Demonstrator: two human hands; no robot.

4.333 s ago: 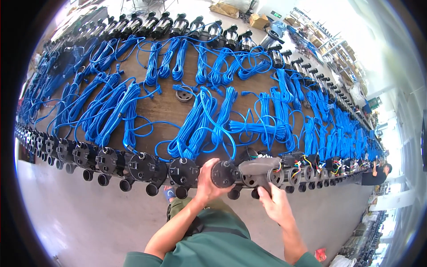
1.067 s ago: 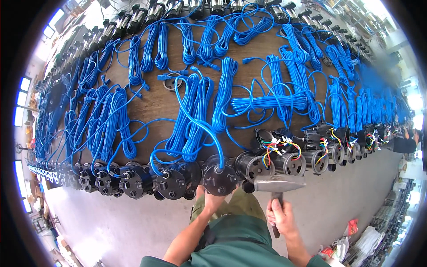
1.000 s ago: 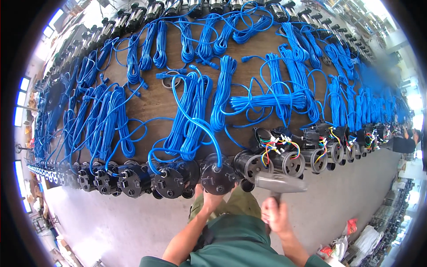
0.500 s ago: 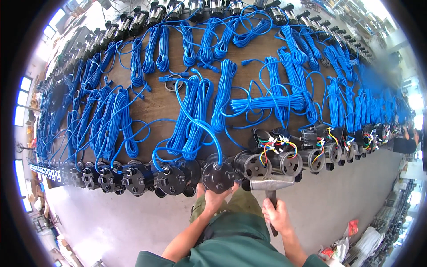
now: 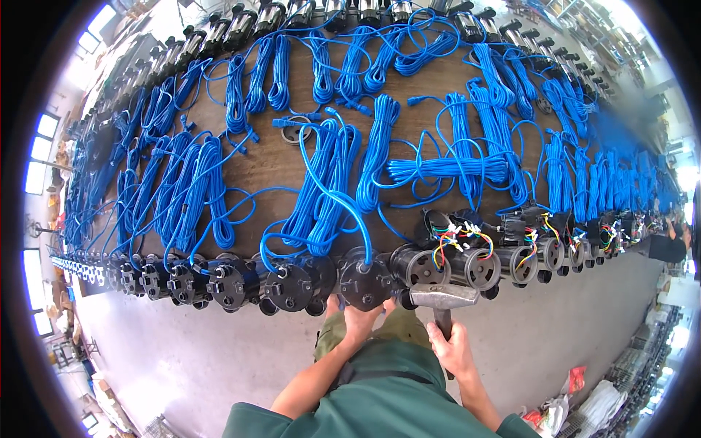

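My right hand [image 5: 454, 350] is closed round the handle of a hammer [image 5: 444, 296]. Its grey metal head points up and lies crosswise, just below the row of open motor housings. At the near table edge, my left hand [image 5: 360, 323] grips the lower rim of a black-capped motor [image 5: 365, 283] from underneath; some of its fingers are hidden behind the cap. A blue cable [image 5: 355, 212] rises from that cap and curves back to a coiled bundle on the table.
More capped motors [image 5: 290, 286] line the edge to the left. On the right, open housings [image 5: 482, 269] show coloured wires. Coiled blue cables [image 5: 378, 150] cover much of the brown tabletop [image 5: 255, 171]. Another person [image 5: 666, 244] is at the far right. Plastic bags [image 5: 600, 409] lie lower right.
The view has shifted slightly, so the motors and cables sit a little further right. The hammer has come slightly closer to the motor at my left hand. Both hands keep their hold.
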